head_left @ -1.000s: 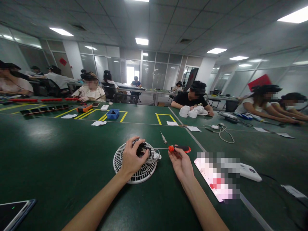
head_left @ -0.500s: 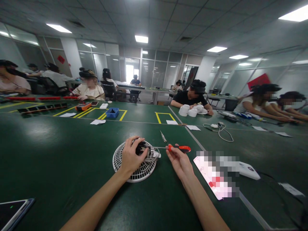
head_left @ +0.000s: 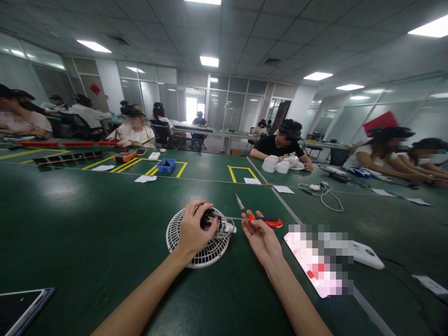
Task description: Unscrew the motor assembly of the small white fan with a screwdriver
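A round white fan grille (head_left: pixel 210 255) lies flat on the green table. On top of it is a dark fan motor (head_left: pixel 206 220) with pale wires (head_left: pixel 224 229) at its right side. My left hand (head_left: pixel 196 231) is wrapped around the motor from the left. In my right hand (head_left: pixel 263 238) is a screwdriver (head_left: pixel 268 221) with a red and black handle, held between thumb and fingers. Its shaft points left to the motor; where the tip meets it is too small to make out. A thin clear-handled screwdriver (head_left: pixel 240 202) rests just beyond the grille.
A pink-and-white phone-like slab (head_left: pixel 308 270), partly blurred, and a white device (head_left: pixel 367 254) lie to the right. A tablet (head_left: pixel 24 308) sits at the near left. Farther off are a blue bin (head_left: pixel 165 166), a coiled grey cable (head_left: pixel 329 198) and co-workers along the table.
The view has shifted slightly, so everything sits a little lower and to the right. My right fingers have opened somewhat around the screwdriver handle. My left hand keeps its grip on the motor.
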A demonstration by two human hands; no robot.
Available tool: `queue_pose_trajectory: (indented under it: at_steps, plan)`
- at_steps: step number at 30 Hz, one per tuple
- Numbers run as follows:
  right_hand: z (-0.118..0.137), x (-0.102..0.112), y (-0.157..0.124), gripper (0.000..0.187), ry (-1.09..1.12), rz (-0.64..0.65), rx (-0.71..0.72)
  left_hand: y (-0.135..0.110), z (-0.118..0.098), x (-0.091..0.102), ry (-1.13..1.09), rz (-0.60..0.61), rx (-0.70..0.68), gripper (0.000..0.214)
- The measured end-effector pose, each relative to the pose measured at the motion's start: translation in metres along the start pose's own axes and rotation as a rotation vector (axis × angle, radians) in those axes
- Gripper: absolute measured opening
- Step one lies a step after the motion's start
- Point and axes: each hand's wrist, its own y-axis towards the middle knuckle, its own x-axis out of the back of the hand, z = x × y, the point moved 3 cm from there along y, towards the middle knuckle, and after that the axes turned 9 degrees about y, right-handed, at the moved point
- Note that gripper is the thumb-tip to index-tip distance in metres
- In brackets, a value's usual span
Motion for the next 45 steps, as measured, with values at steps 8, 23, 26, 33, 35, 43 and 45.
queue_pose_trajectory:
  at_steps: [8, 23, 26, 33, 35, 43, 45]
  plan:
    - [-0.0002, -0.0007, -0.0019, 0.031, 0.009, -0.07, 0.003, 0.0005, -0.0014, 0.0005, 0.006, -0.003, -0.006, 0.035]
    - [0.0039, 0.0023, 0.0025, 0.041, -0.005, -0.046, 0.121, -0.0006, -0.0001, -0.0004, 0.006, 0.001, -0.003, 0.035]
    - [0.0037, 0.0026, 0.0031, 0.044, 0.005, -0.039, 0.12, -0.0004, -0.0004, 0.0001, 0.01, 0.004, 0.001, 0.036]
    - [0.0004, 0.0043, 0.005, 0.046, 0.011, 0.003, 0.114, -0.0005, 0.0007, -0.0003, 0.012, 0.006, 0.007, 0.038]
    - [-0.0004, 0.0049, 0.0056, 0.047, 0.014, 0.004, 0.116, -0.0006, 0.0009, -0.0004, 0.015, 0.005, 0.005, 0.037]
    - [-0.0044, 0.0068, 0.0034, 0.045, -0.043, -0.096, 0.178, -0.0002, -0.0009, -0.0003, 0.025, -0.002, -0.017, 0.033]
    - [-0.005, 0.0065, 0.0027, 0.048, -0.059, -0.1, 0.185, -0.0003, -0.0009, -0.0004, 0.023, -0.007, -0.021, 0.032]
